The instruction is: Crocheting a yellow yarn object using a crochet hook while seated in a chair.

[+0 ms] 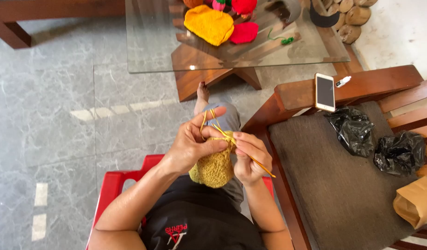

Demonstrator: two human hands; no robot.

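Observation:
My left hand [193, 144] grips the top of a mustard-yellow crocheted piece [214, 168] that hangs over my lap. A strand of yellow yarn [207, 116] loops over its raised index finger. My right hand [250, 157] pinches a thin yellow crochet hook [257, 163] whose tip meets the piece's upper edge between the two hands. Both hands are close together, just above my knee.
I sit on a red plastic chair [115, 181]. Ahead stands a glass-topped table [153, 46] bearing yellow and red crocheted items [208, 23]. To the right, a wooden bench with a brown cushion [334, 185] holds a phone [325, 91], two black bags [352, 129] and a paper bag [417, 201].

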